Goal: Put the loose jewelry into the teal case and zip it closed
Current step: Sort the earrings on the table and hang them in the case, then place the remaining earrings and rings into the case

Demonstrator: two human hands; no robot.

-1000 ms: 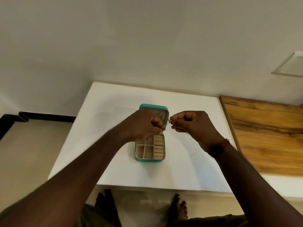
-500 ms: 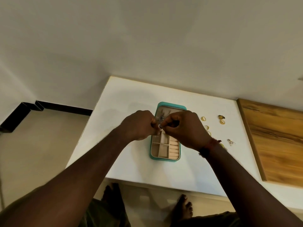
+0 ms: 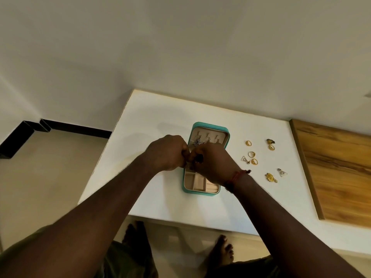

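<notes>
left hand [image 3: 166,153] and right hand [image 3: 213,164] pinching a tiny jewelry piece [image 3: 195,161] over open teal case [image 3: 208,125], gold rings [image 3: 251,154] beside

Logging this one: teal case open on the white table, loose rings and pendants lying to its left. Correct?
No. The head view shows the loose rings and pendants lying to the right of the teal case, not its left. The rest holds.

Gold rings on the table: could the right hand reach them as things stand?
Probably yes: the rings lie in the open right of the right hand, nothing between. But it is busy pinching a small piece.
</notes>
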